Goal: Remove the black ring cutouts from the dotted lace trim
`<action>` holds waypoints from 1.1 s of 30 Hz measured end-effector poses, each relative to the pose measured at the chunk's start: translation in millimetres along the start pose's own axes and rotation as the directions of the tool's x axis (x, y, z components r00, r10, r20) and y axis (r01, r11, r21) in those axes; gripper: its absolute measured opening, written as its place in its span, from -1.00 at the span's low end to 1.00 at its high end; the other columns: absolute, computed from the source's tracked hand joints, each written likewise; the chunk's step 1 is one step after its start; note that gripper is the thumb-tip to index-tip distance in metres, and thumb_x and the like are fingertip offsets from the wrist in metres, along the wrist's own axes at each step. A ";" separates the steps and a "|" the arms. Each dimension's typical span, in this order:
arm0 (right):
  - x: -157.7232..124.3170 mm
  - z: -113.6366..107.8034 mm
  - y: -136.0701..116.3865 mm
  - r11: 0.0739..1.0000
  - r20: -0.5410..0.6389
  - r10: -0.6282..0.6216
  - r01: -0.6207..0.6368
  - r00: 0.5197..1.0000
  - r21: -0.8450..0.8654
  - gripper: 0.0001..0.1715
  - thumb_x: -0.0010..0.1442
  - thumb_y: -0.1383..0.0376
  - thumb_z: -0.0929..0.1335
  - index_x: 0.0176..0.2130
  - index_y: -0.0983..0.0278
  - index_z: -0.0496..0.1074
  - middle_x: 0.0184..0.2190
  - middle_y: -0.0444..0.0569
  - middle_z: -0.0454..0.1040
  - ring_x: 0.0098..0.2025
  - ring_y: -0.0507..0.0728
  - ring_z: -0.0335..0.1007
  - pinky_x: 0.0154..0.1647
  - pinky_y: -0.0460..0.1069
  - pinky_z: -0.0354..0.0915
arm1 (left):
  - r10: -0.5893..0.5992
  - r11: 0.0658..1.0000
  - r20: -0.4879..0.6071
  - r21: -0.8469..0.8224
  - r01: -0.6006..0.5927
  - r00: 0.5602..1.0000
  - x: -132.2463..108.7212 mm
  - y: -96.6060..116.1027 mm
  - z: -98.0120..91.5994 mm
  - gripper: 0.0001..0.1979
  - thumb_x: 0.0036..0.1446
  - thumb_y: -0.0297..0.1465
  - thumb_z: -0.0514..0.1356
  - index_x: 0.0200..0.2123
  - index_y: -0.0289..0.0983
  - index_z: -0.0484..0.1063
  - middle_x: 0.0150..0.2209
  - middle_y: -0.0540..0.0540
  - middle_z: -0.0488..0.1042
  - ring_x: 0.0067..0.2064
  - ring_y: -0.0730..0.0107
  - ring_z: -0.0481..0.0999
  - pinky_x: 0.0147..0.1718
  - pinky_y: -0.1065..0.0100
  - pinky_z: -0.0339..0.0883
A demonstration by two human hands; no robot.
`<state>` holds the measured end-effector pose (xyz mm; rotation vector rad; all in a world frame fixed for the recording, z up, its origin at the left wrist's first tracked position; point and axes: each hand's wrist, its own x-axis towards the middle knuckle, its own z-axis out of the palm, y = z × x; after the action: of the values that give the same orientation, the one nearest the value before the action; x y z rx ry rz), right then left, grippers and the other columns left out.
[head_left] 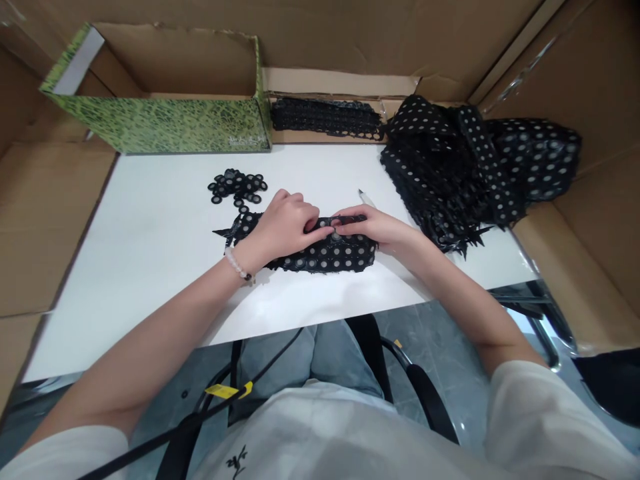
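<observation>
A black sheet [340, 257] with rows of grey round dots lies on the white table in front of me. My left hand [286, 225] rests over its left and upper part, fingers curled and thumb stretched toward the right hand. At the sheet's upper edge, my right hand [376, 227] pinches it between thumb and fingers. The two thumb tips nearly meet at one dot. Just beyond the left hand lies a loose heap of small black discs with grey centres [237, 185]. A white pen-like stick with a dark tip [367, 198] lies behind my right hand.
A green patterned open box [170, 123] stands at the back left. Black perforated strips [327, 119] are stacked beside it. A large pile of dotted black sheets [445, 167] fills the back right. Cardboard walls [350, 33] enclose the white table [130, 220].
</observation>
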<state>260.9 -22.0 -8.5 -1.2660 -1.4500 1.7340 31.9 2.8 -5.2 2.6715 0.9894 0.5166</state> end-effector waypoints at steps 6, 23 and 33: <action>1.6 -4.5 -0.8 0.995 -0.009 -0.011 0.010 1.000 -0.097 -0.68 -0.02 0.20 0.56 -0.21 0.24 0.65 -0.13 0.00 0.63 0.00 0.25 0.47 0.23 0.19 0.28 | 0.016 0.998 0.048 -0.066 -0.013 0.999 3.6 -9.4 1.8 -0.65 0.33 -0.32 -0.05 -0.54 -0.20 0.19 -0.54 -0.09 0.35 -0.27 0.11 0.39 -0.09 -0.02 0.15; -2.3 -7.6 -6.2 0.966 -0.009 0.193 -0.188 0.981 0.179 -0.56 -0.04 0.39 0.46 -0.12 0.16 0.69 0.04 -0.01 0.66 0.09 0.31 0.51 0.36 0.28 0.30 | -0.508 0.802 -0.374 0.123 0.584 0.776 -6.7 -68.8 -29.5 -0.70 0.19 -0.26 0.16 -0.53 -0.17 0.15 -0.51 -0.12 0.29 -0.06 -0.08 0.38 -0.02 -0.10 0.16; 5.6 -8.9 3.5 0.978 0.054 0.104 -0.112 0.993 0.178 -0.53 -0.09 0.40 0.49 -0.12 0.16 0.70 -0.10 -0.10 0.70 0.10 0.25 0.50 0.37 0.19 0.24 | -0.079 0.994 0.100 -0.064 0.086 0.992 3.0 -7.5 -1.3 -0.52 0.35 0.04 0.05 -0.45 -0.19 0.30 -0.44 -0.13 0.45 -0.21 0.05 0.42 -0.11 0.09 0.20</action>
<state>267.2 -14.3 -13.4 -1.2362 -1.2350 1.9291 29.2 10.4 -5.9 2.5574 1.0300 0.3917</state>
